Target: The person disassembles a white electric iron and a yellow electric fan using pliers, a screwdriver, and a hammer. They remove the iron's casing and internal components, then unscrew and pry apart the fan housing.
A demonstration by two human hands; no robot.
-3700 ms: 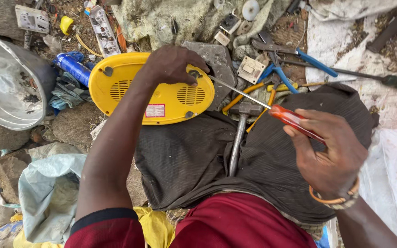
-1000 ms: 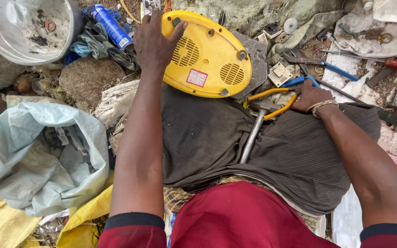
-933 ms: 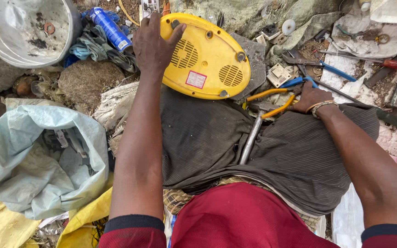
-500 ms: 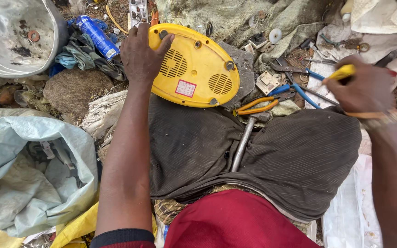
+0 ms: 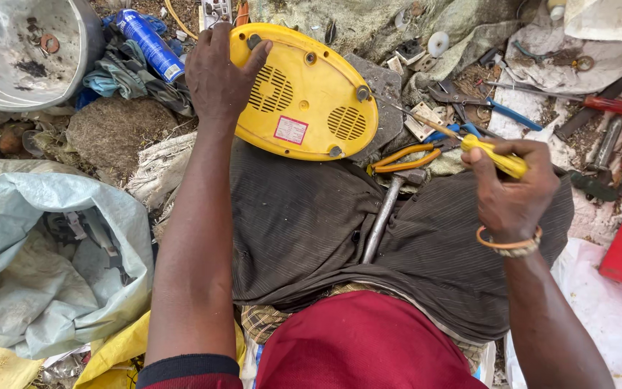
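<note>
While our left hand (image 5: 219,72) presses flat, unclenched, on the yellow casing's (image 5: 304,94) far-left edge, our right hand (image 5: 512,194) clenches a yellow-handled screwdriver (image 5: 494,155), tip aimed left toward the casing's near-right screw. Risk: the casing rests tilted on our lap, so a hard push could slip the tip off. Beyond the left hand, a metal basin (image 5: 73,65) holds washers and grit; the pale sack (image 5: 52,281) holds dark scraps.
</note>
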